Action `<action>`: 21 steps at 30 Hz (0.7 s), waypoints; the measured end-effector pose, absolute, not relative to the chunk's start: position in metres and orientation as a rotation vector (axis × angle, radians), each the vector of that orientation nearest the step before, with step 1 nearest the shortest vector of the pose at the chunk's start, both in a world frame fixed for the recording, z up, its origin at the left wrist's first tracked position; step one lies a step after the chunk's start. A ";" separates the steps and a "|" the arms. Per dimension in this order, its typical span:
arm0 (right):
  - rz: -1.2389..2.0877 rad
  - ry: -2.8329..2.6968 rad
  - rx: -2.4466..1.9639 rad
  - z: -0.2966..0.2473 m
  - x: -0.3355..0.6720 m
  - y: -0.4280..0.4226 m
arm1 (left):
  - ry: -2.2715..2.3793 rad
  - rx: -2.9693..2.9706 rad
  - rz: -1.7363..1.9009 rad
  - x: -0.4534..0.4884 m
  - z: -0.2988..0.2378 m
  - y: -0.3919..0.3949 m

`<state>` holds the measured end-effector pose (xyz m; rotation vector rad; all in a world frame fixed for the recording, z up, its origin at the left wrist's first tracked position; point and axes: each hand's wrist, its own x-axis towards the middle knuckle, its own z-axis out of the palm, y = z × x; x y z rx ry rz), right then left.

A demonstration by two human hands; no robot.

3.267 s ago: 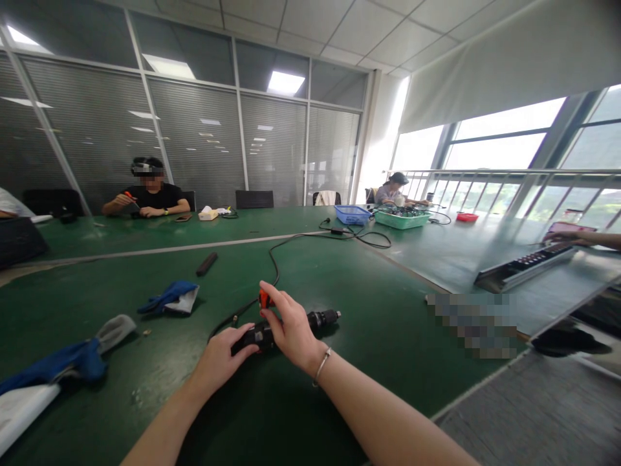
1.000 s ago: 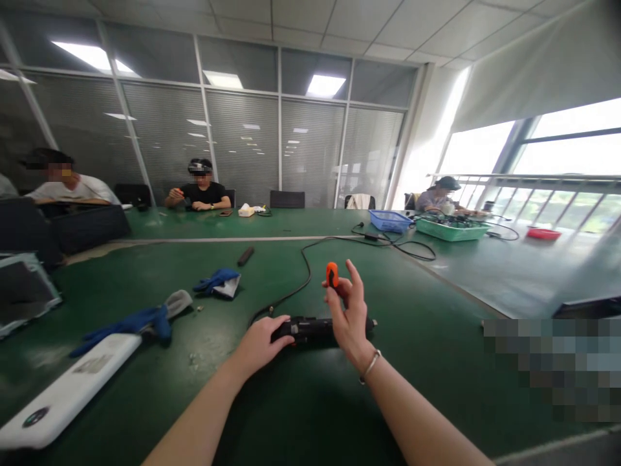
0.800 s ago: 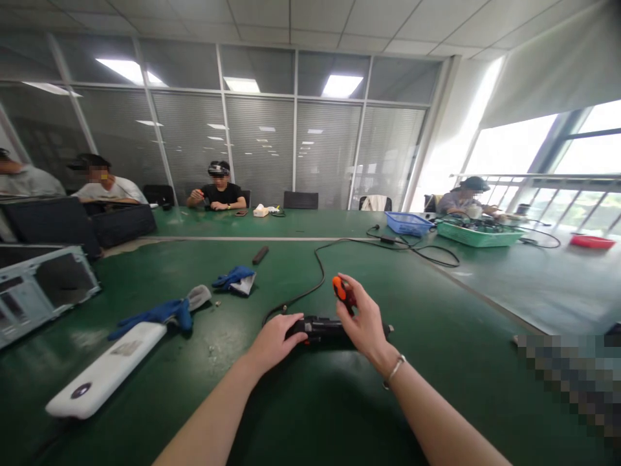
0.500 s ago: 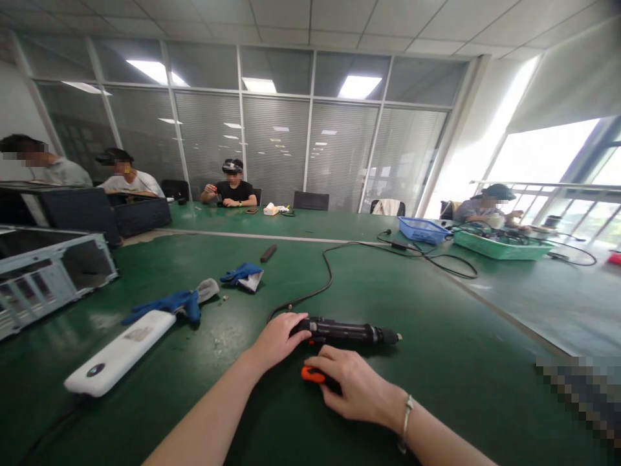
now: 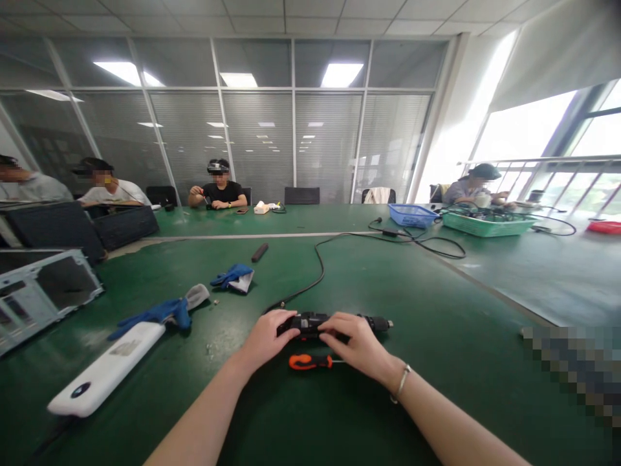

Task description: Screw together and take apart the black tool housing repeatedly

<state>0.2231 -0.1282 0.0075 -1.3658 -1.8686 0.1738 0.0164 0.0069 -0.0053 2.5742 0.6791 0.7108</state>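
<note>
A black electric screwdriver (image 5: 310, 320) lies across the green table, its bit end (image 5: 383, 323) to the right and its cable leaving at the left. My left hand (image 5: 272, 336) is closed around the cable end. My right hand (image 5: 354, 338) grips the middle of the body, with fingers curled over it and partly hiding it. Just in front of the tool rests a hand screwdriver (image 5: 310, 362) with an orange and black handle. Its shaft points right and runs under my right hand, so the tip is hidden.
To the left lie a white power-bank-like device (image 5: 109, 369), blue gloves (image 5: 233, 277) and a metal computer case (image 5: 48, 291). A dark bar (image 5: 260, 252) lies farther back. The black cable (image 5: 320, 259) runs toward blue (image 5: 412, 215) and green baskets (image 5: 485, 225). Several people sit around the table.
My right hand has let go of the orange-handled screwdriver and moved up onto the electric screwdriver. My left hand stays on its cable end. The view has shifted slightly right.
</note>
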 end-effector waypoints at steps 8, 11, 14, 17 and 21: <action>0.037 -1.973 -1.726 0.008 0.266 -0.119 | 0.707 2.544 0.660 0.013 0.004 0.001; 0.169 -2.034 -1.759 0.005 0.271 -0.118 | 0.719 2.538 0.657 0.012 0.005 0.001; 0.252 -2.026 -1.756 0.006 0.273 -0.118 | 0.734 2.535 0.642 0.010 0.006 0.001; 0.329 -2.008 -1.757 0.009 0.277 -0.118 | 0.732 2.531 0.623 0.009 0.008 0.001; 0.378 -1.971 -1.767 0.010 0.289 -0.119 | 0.741 2.522 0.612 0.008 0.010 0.000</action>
